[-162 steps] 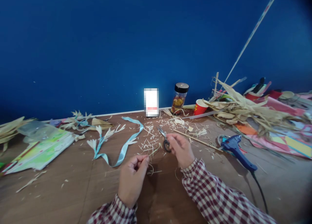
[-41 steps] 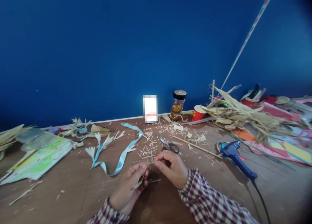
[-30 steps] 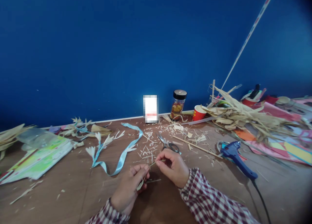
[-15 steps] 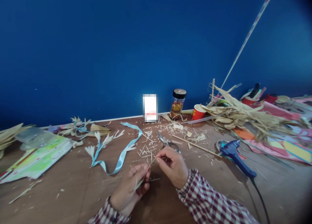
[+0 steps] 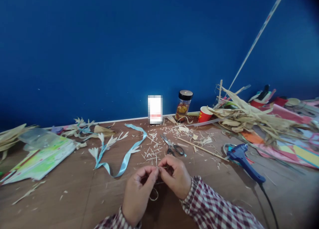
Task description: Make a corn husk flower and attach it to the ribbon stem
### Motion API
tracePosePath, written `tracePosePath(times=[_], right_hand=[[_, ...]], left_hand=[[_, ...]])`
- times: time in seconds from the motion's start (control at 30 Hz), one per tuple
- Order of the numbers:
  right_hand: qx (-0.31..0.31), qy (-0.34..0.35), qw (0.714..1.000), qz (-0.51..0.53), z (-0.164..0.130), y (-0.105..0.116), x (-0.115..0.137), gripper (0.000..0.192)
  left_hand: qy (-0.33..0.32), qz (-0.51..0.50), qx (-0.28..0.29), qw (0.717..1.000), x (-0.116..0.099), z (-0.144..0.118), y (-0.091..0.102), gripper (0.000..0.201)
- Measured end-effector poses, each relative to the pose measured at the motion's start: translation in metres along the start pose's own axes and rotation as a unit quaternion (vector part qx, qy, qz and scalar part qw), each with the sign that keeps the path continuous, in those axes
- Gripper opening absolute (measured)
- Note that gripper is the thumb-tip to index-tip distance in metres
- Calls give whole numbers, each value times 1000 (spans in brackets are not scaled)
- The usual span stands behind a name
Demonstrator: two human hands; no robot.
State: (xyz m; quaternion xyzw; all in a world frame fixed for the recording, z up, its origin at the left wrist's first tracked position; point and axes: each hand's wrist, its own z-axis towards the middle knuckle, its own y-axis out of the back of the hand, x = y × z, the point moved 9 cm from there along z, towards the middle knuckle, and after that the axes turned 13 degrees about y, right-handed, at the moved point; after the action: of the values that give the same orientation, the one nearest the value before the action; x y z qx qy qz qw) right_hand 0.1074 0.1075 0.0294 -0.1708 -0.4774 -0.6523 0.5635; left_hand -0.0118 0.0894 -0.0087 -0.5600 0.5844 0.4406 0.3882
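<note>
Close together above the table, my left hand and my right hand pinch with thumb and fingertips nearly meeting. A thin pale strand, like a strip of dried corn husk, hangs in a loop below the left fingertips. Most of what lies between the fingers is hidden. Just beyond my right hand are scissors with black handles, blades spread a little. White snippets litter the wood around them. To the left lies a spray of white husk flowers on a stem wrapped in light-blue ribbon, the ribbon's tail curling over the table.
A blue glue gun with a trailing cord lies at right, near a thin stick. Behind are a lidded jar, a red paper cup and heaped dried husks. A painted sheet lies at left.
My left hand has turned and come up against the right fingertips. The strand, stretched between the hands before, now hangs in a loop. The view has shifted slightly.
</note>
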Motion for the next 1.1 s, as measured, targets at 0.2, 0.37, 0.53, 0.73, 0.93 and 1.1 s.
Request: tracePosePath(times=[0.2,0.37,0.53,0.73,0.93,1.1], right_hand=[[25,-40,998,44,-3,-8,-11,8],[34,-41,997,53,-3,-9,-11,9],[50,-52,994,76,-3,-12,-13,8],[70,-62,994,62,-6,-16,-18,10],[80,-70,993,52,-9,-19,-18,11],[80,-92,989,86,-10,-21,-23,12]], left_hand=[[-226,217,-119,942,-35,-21,6,9],[-313,284,-142,895,-50,-32,0,7],[-341,312,-163,872,-54,-37,-3,8],[-356,316,-177,861,-55,-40,-2,8],[-370,360,-167,840,-53,-40,-7,10],[-372,388,-165,827,-50,-39,-11,13]])
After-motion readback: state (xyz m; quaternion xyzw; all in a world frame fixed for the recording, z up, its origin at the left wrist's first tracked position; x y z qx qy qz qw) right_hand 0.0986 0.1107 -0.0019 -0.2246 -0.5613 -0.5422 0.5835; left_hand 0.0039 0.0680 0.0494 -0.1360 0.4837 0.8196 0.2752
